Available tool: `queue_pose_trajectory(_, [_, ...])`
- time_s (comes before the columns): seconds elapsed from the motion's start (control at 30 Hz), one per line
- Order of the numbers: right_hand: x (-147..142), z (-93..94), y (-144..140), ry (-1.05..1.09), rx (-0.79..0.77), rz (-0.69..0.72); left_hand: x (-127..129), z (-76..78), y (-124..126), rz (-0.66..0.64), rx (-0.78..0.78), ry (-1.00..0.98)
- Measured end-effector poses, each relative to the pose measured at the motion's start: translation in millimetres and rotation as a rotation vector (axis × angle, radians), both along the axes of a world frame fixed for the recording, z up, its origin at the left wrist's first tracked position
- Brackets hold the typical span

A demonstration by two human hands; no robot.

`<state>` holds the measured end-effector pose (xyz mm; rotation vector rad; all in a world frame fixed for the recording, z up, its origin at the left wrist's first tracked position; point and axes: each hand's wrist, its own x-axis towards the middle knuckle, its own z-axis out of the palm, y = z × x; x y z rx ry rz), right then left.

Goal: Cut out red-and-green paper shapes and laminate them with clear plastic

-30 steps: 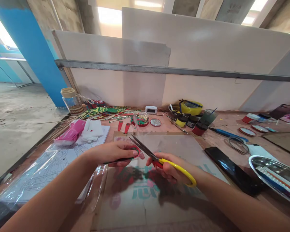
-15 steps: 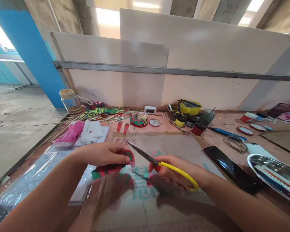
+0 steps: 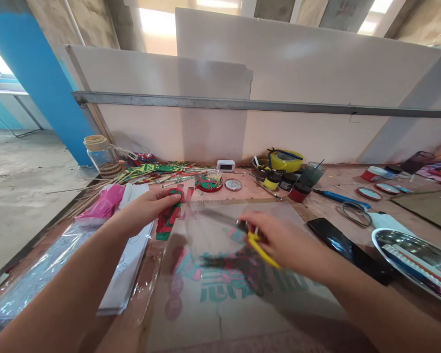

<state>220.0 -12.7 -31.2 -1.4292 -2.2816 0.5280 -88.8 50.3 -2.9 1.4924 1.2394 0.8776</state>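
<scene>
Your left fingers (image 3: 169,197) pinch the red-and-green paper cutout (image 3: 168,215) at its top, over the bench's (image 3: 264,193) left-centre; it hangs limp, so it looks light and easily torn. Your right hand (image 3: 279,240), blurred, is closed around the yellow-handled scissors (image 3: 259,245), forearm reaching in from the near right.

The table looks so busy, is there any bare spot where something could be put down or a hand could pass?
The clear sheet in front is bare near the table's front edge, below the left hand with its red-green piece and the right hand with the yellow scissors. Bare wood lies between the black phone and blue tool. The back row, around the paint pots, is crowded.
</scene>
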Motion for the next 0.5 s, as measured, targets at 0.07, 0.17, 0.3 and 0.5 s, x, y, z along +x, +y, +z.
queue_pose_trajectory(0.07, [14,-0.4,17,-0.063,0.07,-0.209,-1,-0.9,1,-0.049,-0.033,0.004])
queue_pose_trajectory(0.17, [38,-10.2,48,0.036,0.033,-0.398,-3,-2.7,3,-0.079,-0.051,0.021])
queue_pose_trajectory(0.3, [42,-37.3,69,0.167,-0.099,-0.332,-4,-10.5,8,-0.102,-0.083,0.063])
queue_pose_trajectory(0.5, [9,-67.0,62,0.328,-0.162,-0.195,16,-33.0,8,-0.18,-0.165,0.068])
